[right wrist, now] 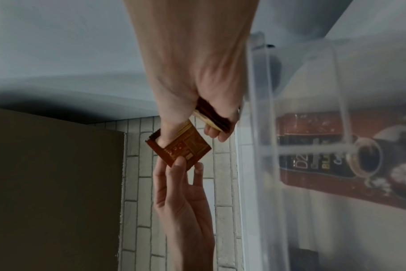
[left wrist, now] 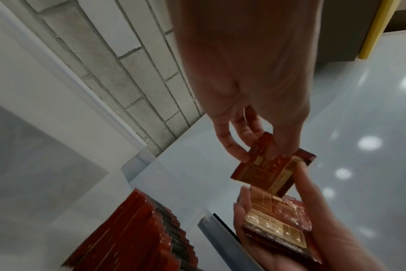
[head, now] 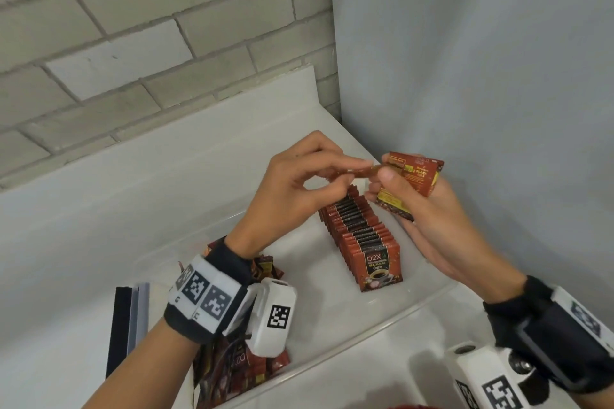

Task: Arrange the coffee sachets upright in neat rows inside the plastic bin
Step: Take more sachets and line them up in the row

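Left hand fingers pinch one sachet edge. Right hand fingers clamped on a sachet stack, above the row upright in the bin.

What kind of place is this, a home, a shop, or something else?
Probably a storeroom or pantry corner, though I cannot be sure. A white counter meets a painted brick wall, and a clear plastic bin on it holds a long row of coffee sachets, like stock being sorted.
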Demonstrator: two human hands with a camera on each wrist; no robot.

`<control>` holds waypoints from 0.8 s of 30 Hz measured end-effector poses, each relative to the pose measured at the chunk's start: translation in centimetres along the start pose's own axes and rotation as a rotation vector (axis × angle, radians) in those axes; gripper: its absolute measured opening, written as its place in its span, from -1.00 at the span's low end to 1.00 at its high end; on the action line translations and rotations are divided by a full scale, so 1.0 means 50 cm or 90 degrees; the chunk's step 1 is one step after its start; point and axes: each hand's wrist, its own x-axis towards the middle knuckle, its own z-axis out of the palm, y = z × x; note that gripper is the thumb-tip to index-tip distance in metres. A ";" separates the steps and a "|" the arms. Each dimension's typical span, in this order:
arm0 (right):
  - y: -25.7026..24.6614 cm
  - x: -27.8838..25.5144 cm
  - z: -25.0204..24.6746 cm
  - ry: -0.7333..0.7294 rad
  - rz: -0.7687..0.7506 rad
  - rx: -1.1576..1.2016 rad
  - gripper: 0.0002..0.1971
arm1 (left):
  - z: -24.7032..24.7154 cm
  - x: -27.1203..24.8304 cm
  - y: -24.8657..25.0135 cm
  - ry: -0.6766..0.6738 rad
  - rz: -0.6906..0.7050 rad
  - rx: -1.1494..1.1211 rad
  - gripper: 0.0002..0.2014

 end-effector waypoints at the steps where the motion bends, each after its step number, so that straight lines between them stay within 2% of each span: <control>1: 0.000 0.000 0.001 -0.005 -0.001 0.001 -0.42 | 0.000 0.000 -0.001 0.008 0.009 0.009 -0.68; 2: -0.002 -0.002 0.002 -0.015 0.002 0.010 -0.37 | -0.002 -0.001 -0.003 0.010 0.014 0.020 -0.69; 4: -0.011 -0.007 0.005 -0.036 0.022 0.045 -0.40 | -0.006 -0.004 -0.008 -0.004 0.018 0.041 -0.72; 9: -0.017 -0.009 0.010 -0.012 0.033 0.091 -0.70 | -0.008 -0.008 -0.017 -0.049 0.024 0.064 -0.76; 12: -0.010 -0.006 0.009 0.016 0.029 0.085 -0.78 | -0.009 -0.007 -0.023 -0.073 0.021 0.081 -0.78; 16: -0.007 -0.005 0.005 0.016 0.029 0.070 -0.82 | -0.014 -0.008 -0.018 -0.083 -0.029 0.042 -0.65; 21: -0.004 -0.003 0.003 -0.010 0.025 0.033 -0.75 | -0.014 -0.002 -0.005 -0.079 -0.080 -0.037 -0.80; 24: -0.004 -0.004 0.002 -0.029 0.021 0.016 -0.74 | -0.015 0.001 -0.003 -0.101 -0.110 -0.047 -0.77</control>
